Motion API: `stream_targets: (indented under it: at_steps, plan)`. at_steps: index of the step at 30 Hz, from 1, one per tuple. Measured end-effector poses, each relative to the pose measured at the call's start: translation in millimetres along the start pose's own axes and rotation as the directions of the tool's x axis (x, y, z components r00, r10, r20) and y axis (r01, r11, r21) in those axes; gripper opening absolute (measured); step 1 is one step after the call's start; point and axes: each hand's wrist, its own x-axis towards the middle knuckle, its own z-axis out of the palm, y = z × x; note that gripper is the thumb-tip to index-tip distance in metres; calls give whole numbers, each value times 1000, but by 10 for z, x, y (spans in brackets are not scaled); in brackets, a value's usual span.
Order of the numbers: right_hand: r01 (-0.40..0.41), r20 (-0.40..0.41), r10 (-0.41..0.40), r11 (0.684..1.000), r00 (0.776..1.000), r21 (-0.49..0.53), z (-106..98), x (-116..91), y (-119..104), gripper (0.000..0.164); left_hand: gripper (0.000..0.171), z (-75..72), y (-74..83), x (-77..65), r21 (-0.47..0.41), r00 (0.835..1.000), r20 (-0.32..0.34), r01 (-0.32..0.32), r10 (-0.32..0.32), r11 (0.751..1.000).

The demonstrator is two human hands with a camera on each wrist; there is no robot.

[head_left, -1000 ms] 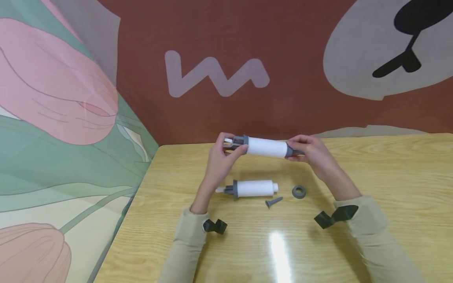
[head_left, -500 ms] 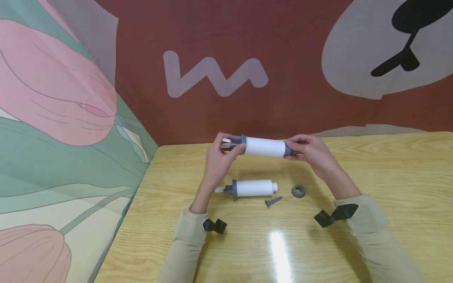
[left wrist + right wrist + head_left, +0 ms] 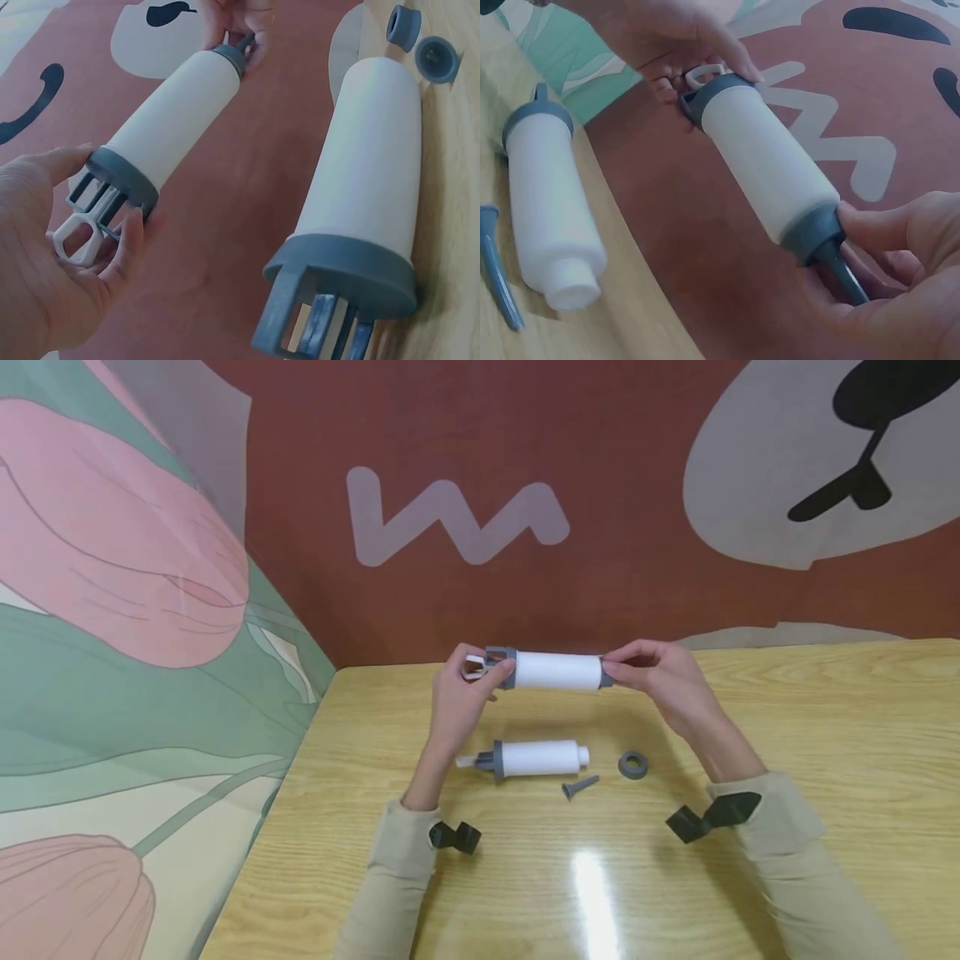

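Above the table's far side, a large white syringe (image 3: 558,670) is held nearly level between both hands. It has a grey collar with open handle loops, a white plunger ring (image 3: 79,240) and a grey nozzle (image 3: 844,274) on a grey end cap. My left hand (image 3: 459,697) grips the collar end, thumb and fingers around the loops. At the other end, my right hand (image 3: 667,681) pinches the grey end cap, and its fingers hide most of the nozzle in the head view. A second white syringe (image 3: 542,759) lies below on the table, its bare tip pointing right.
A loose grey nozzle (image 3: 580,787) lies in front of the second syringe on the wooden table (image 3: 847,760). To its right is a grey ring (image 3: 633,765). Behind the table hangs a printed brown cloth (image 3: 615,585), with flower-printed cloth (image 3: 120,543) at left.
The held syringe has rolled about its length and shifted slightly left, bringing the white plunger ring into clearer view. My right fingers have changed position and cover more of the nozzle.
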Motion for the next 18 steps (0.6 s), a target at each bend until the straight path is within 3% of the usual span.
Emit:
stream_targets:
  at_steps: [3,7,11,15,18]
  plan:
    - [4,-39,-7,997,999,-75,-18,-13,-25,34,27,19,8,7,-17,1000,-10,26,-26,1000]
    - [-10,-7,10,997,1000,76,7,26,-44,40,29,18,23,15,-55,999,-40,32,-35,998]
    - [-54,57,42,972,997,229,1,51,-49,29,28,19,31,20,-103,998,-52,25,-30,994]
    - [-79,100,56,965,993,248,-39,43,-43,12,26,21,21,22,-121,999,-29,15,-19,993]
    - [-53,105,29,971,994,234,-78,29,-32,9,26,28,15,26,-127,1000,-7,21,-22,992]
